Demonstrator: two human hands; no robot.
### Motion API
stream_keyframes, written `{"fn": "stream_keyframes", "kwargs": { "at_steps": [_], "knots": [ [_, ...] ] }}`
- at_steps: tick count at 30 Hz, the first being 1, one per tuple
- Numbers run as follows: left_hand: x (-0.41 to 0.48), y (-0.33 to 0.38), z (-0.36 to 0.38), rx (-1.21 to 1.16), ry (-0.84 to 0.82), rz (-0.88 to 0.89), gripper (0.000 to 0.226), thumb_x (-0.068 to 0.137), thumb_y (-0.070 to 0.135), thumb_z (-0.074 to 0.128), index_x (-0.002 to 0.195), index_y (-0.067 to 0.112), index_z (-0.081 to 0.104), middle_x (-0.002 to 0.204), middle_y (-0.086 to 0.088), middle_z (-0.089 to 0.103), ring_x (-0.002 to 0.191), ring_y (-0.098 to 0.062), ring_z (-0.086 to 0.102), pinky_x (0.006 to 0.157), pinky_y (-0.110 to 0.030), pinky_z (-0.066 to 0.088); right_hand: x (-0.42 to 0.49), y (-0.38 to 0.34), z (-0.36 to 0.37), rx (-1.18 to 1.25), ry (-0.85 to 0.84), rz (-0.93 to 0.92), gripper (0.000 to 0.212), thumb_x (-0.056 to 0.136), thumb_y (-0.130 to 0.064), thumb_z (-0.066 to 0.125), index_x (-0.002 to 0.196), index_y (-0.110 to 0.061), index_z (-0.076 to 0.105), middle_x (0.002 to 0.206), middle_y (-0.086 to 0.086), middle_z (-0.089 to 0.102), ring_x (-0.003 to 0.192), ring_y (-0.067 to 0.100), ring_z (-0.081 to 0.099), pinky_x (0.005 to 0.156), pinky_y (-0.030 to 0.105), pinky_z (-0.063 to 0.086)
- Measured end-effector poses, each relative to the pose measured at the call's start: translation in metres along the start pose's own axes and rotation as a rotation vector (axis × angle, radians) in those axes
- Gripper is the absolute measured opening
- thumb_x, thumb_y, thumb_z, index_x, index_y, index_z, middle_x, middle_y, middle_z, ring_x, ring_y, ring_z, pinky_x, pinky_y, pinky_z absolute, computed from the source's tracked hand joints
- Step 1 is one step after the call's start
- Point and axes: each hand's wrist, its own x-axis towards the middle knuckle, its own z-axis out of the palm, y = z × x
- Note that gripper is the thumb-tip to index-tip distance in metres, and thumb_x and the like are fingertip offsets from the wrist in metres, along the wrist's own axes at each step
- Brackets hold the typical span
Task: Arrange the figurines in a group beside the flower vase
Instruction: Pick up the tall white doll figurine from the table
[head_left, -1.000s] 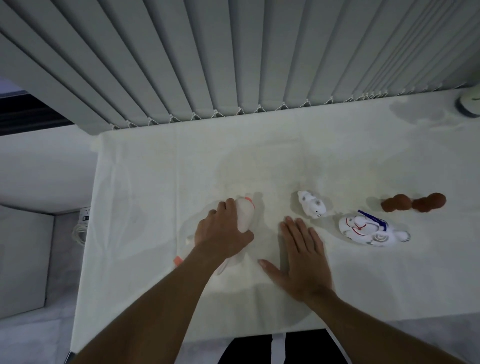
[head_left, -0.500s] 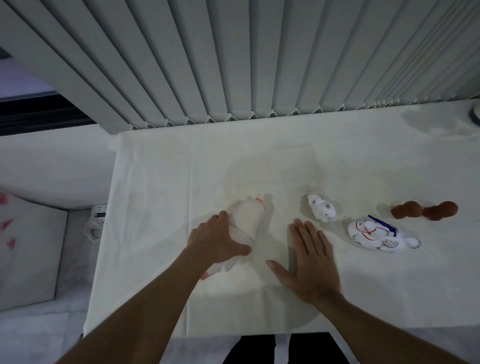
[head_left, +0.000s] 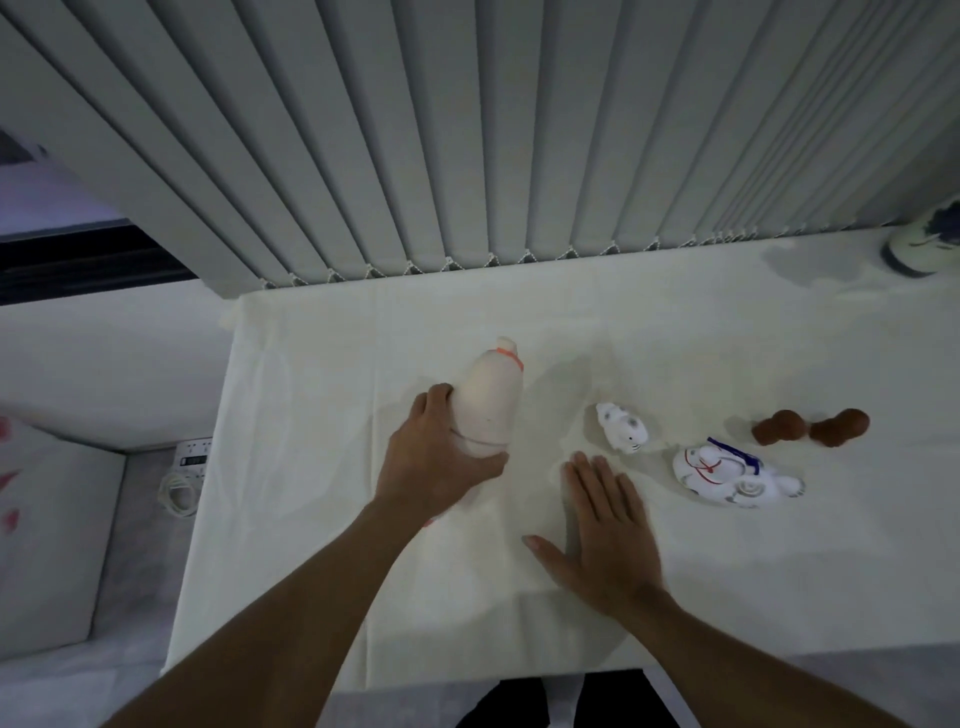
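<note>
The tall pale figurine (head_left: 491, 405), mid-frame on the bench (head_left: 675, 332), is gripped low by the left hand (head_left: 436, 460) (looks glazed, probably slippery and breakable), while the right hand (head_left: 610, 535) is laid flat, open.

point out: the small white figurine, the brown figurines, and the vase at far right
small white figurine (head_left: 622, 427), head view, on its body.
brown figurines (head_left: 810, 427), head view, where the two meet.
vase (head_left: 919, 249), head view, on its lower body.
</note>
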Motion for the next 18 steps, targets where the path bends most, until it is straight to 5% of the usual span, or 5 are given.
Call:
{"fn": "stream_keyframes", "kwargs": {
  "at_steps": [10,14,18],
  "knots": [
    [0.038,0.093,0.015,-0.064,0.124,0.271,0.091,0.057,0.045,0.092,0.133,0.019,0.049,0.118,0.000,0.058,0.102,-0.023,0.061,0.078,-0.026,0.041,-0.079,0.059,-0.005,0.081,0.176,-0.027,0.074,0.095,-0.061,0.058,0.147,-0.009,0.055,0.162,0.005,0.043,0.150,0.024,0.040,0.121,0.044,0.031],
    [0.055,0.139,0.030,-0.096,0.128,0.338,0.093,0.057,0.043,0.093,0.136,0.020,0.048,0.124,-0.001,0.058,0.110,-0.023,0.058,0.086,-0.031,0.047,-0.103,0.101,-0.015,0.064,0.280,0.161,0.071,0.096,-0.060,0.053,0.136,-0.003,0.063,0.148,0.012,0.057,0.140,0.030,0.051,0.118,0.044,0.035],
    [0.076,0.188,0.048,-0.197,0.125,0.341,0.091,0.056,0.044,0.092,0.132,0.023,0.048,0.126,0.002,0.057,0.112,-0.022,0.058,0.093,-0.044,0.052,-0.102,0.147,-0.041,0.022,0.201,0.455,0.087,0.094,-0.070,0.042,0.147,-0.002,0.050,0.156,0.018,0.048,0.147,0.034,0.041,0.122,0.045,0.025]
  ]
}}
